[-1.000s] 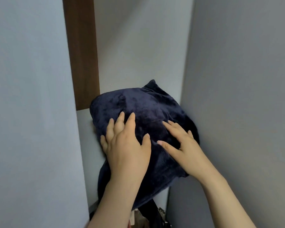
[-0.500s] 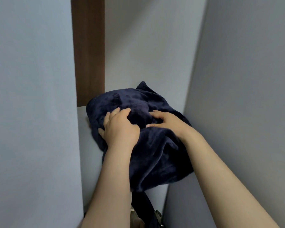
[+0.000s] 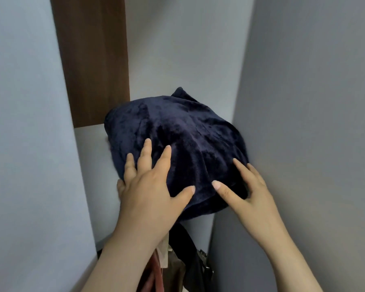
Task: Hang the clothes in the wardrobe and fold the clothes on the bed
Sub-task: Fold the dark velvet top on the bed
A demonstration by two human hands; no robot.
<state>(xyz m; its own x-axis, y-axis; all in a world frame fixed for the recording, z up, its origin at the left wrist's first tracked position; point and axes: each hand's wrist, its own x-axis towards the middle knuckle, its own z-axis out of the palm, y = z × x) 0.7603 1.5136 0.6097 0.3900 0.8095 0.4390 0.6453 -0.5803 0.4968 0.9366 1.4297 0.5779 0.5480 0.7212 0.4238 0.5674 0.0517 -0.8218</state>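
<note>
At the bottom edge, hanging clothes [image 3: 189, 249] are seen below the shelf: a dark piece with a metal fitting, beside a beige one and a reddish one, all partly hidden by the forearms. Above them, the left hand [image 3: 148, 192] is laid flat on the near left side of a navy plush garment [image 3: 177, 127]. Its fingers [image 3: 146, 152] are held straight and spread, and nothing is gripped. The right hand [image 3: 247, 190] is pressed against the garment's near right edge, thumb out and fingers [image 3: 243, 169] extended, with nothing pinched; its farthest fingertips are hidden by the fabric. The garment is bundled into a rounded heap on the pale shelf [image 3: 89, 144] inside the wardrobe, with its right side touching the grey side wall [image 3: 303, 123] and its near edge overhanging the shelf front. Behind it, a brown wooden panel [image 3: 93, 60] is seen at the left of the pale back wall [image 3: 177, 49].
</note>
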